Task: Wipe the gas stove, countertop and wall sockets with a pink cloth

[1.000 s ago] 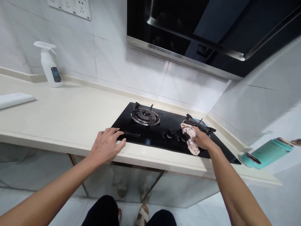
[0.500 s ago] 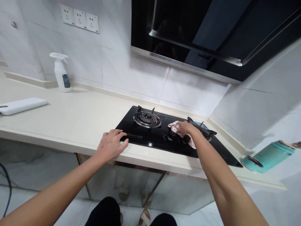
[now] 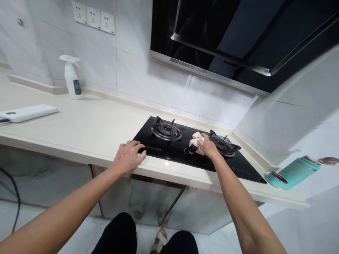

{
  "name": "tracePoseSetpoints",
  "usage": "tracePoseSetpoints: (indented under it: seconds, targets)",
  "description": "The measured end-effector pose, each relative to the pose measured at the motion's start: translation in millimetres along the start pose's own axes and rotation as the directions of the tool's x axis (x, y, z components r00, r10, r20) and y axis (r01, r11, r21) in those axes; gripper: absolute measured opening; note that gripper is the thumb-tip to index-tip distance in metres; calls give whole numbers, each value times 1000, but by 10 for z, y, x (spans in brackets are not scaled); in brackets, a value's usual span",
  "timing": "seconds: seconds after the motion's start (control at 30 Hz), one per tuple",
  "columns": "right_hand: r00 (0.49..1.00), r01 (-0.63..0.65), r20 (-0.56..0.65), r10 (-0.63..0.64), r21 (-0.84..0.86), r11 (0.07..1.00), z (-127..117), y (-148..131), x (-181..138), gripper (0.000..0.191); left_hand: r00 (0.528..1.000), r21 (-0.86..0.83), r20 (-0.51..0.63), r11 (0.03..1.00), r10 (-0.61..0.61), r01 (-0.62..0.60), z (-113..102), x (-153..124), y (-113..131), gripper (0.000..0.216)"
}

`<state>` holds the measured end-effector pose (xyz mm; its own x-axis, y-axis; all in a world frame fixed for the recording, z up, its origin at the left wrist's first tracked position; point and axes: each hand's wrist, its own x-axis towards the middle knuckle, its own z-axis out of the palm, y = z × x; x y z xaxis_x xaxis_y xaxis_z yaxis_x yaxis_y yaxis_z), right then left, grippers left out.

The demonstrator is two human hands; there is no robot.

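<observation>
Gripping hand: right hand (image 3: 208,146) is clenching a pink-and-white cloth (image 3: 195,138), fingers closed over it, pressing it down on the black glass hob (image 3: 246,168).
Cloth position: sitting between the left burner (image 3: 166,131) and the right burner (image 3: 224,145), just behind the control knobs (image 3: 191,151).
Cloth direction from hand: poking out to the left of the knuckles, toward the left burner; the rest is hiding under the palm.
Cloth axis: crumpled wad, running roughly left-right along the hob; no clean long axis.
Bracing hand: left hand (image 3: 128,158) is lying flat and relaxed, palm down, holding nothing; fingertips are touching the hob's front-left corner, heel is resting on the counter (image 3: 87,130).
Nearer hand: right is already on the cloth; left is sitting well apart from it, on the far side of the left burner.
Hob writing: a short line of white print is showing on the glass just beside the left fingertips; too small to read.
Spray bottle (image 3: 72,78): standing upright against the wall, far left; its dark label isn't resolving into any text.
White slab (image 3: 28,113): lying flat near the counter's left end; no marking legible.
Teal flask (image 3: 291,173): showing at far right past the hob, dark mouth facing this way; no brand visible.
Wall sockets (image 3: 94,17) and range hood (image 3: 238,35): showing no readable badge.
</observation>
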<state>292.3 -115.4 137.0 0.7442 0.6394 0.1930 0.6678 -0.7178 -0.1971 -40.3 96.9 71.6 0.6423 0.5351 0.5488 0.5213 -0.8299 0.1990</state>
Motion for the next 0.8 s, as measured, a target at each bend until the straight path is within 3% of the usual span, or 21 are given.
tracePoseSetpoints:
  seconds: [0.27, 0.47, 0.63, 0.73, 0.8]
  targets:
    - [996, 53, 67, -53, -10, 999, 46, 277, -463, 53, 1000, -10, 28, 1000, -6, 6, -61, 1, 21, 42]
    - [973, 138, 173, -152, 87, 987, 5, 521, -911, 49, 999, -29, 35, 1000, -6, 7, -54, 2, 15, 43]
    - [965, 59, 216, -148, 372, 926, -197, 1213, -1530, 61, 1000, 2, 6, 1000, 14, -14, -24, -6, 9, 43]
    - [981, -104, 194, 1, 522, 847, -439, 1738, -1842, 57, 1000, 26, -5, 999, 28, -28, 10, -6, -5, 43]
    - [982, -191, 110, 156, 620, 761, -570, 2024, -1931, 54, 999, 36, -12, 999, 38, -38, 27, -5, -12, 43]
